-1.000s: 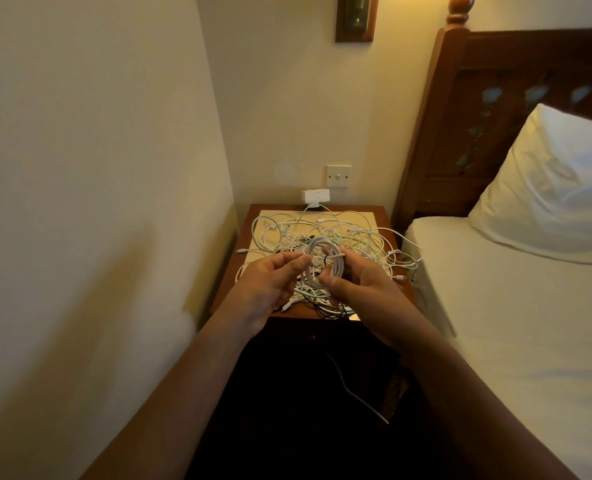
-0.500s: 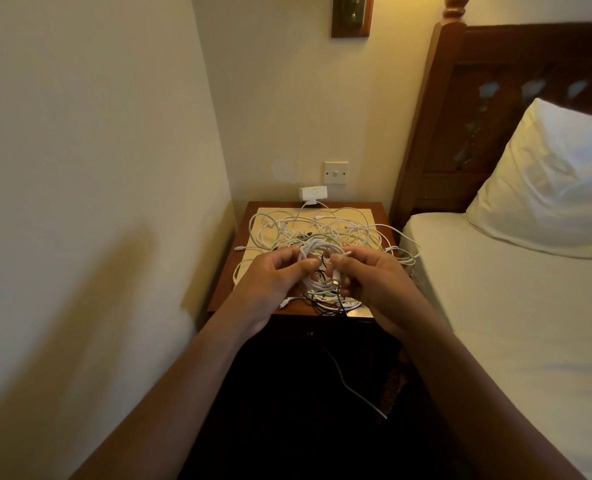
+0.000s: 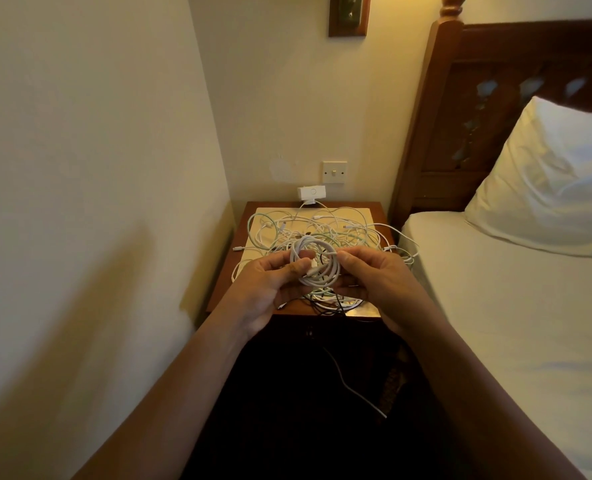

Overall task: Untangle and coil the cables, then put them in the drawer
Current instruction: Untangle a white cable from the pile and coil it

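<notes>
Two hands hold one small white coil [image 3: 334, 271] up over table [image 3: 228, 285], just above pile [image 3: 322, 226] of loose cables. Coil held off pile, likely so loops do not catch on tangle. Left hand [image 3: 270, 284] pinches left side, thumb by loose plug end, maybe to tuck it in. Right hand [image 3: 374, 271] pinches right side, fingers curled round loops, stops ring springing open. Palms face in, wrists close, arms reach forward. Pile spread over table top. Drawer lost in dark under table; cannot tell if open.
</notes>
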`<state>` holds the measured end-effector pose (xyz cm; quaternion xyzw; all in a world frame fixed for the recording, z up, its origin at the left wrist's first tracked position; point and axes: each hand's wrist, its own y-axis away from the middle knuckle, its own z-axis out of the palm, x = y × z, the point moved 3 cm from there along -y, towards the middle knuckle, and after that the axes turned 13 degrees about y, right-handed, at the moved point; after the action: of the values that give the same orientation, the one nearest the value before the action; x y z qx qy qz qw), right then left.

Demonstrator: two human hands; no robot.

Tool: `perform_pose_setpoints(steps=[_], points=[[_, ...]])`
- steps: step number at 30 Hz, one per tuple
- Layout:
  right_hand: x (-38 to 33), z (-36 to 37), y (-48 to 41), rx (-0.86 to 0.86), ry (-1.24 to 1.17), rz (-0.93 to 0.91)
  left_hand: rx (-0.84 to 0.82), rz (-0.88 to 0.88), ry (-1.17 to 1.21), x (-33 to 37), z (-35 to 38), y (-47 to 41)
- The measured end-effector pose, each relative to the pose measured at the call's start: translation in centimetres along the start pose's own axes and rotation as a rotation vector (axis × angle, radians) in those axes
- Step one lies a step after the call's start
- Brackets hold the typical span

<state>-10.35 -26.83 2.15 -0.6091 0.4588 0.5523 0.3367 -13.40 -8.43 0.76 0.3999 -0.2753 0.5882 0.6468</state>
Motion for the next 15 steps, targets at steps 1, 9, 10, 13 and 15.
perform_pose_setpoints(steps=[1, 9, 10, 13, 15], points=[[0.14, -0.09, -0.11, 0.019, 0.023, 0.014, -0.001, -0.001, -0.001, -0.06, 0.03, 0.01], [0.33, 0.14, -0.3, 0.125, 0.177, 0.0, 0.018, 0.033, 0.003, -0.66, -0.07, -0.21], [0.3, 0.19, -0.21, 0.125, 0.216, -0.012, 0.01, 0.037, -0.009, -0.71, -0.16, -0.2], [0.39, 0.36, -0.19, 0.144, 0.297, -0.022, -0.011, 0.026, -0.046, -0.8, -0.26, -0.19], [0.51, 0.56, -0.3, 0.126, 0.27, 0.003, -0.033, 0.012, -0.036, -0.66, -0.26, -0.11]])
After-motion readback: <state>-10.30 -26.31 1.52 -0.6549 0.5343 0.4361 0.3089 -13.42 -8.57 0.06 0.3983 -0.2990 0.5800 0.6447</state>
